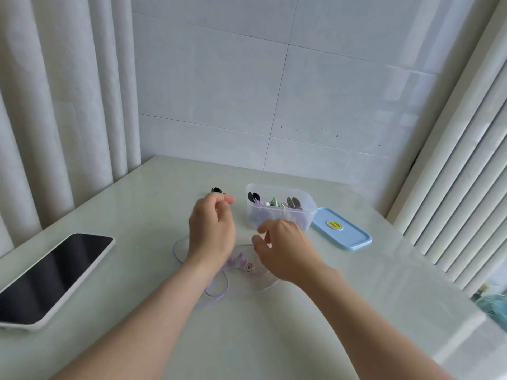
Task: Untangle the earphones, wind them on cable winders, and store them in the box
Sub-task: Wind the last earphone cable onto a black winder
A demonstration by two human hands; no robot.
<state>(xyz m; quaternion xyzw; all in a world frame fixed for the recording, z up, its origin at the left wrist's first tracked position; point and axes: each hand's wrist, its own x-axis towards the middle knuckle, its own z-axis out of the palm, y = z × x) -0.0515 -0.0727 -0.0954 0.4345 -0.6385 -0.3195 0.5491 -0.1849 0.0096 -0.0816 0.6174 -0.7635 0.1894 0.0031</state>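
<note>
Earphones (241,263) lie in purple loops on the table (274,338), just below both sets of half-curled, empty fingers. Thin, limp cord, probably light and snag-prone: pinch near the buds. Box (279,208) sits just beyond the right hand (285,249); left hand (211,229) hovers alongside.

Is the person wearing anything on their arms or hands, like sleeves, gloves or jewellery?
Nothing shows: the left hand and right hand are bare, without gloves, rings, watch or bracelets. Both forearms are uncovered all the way to the picture's lower edge, so no sleeves appear.
</note>
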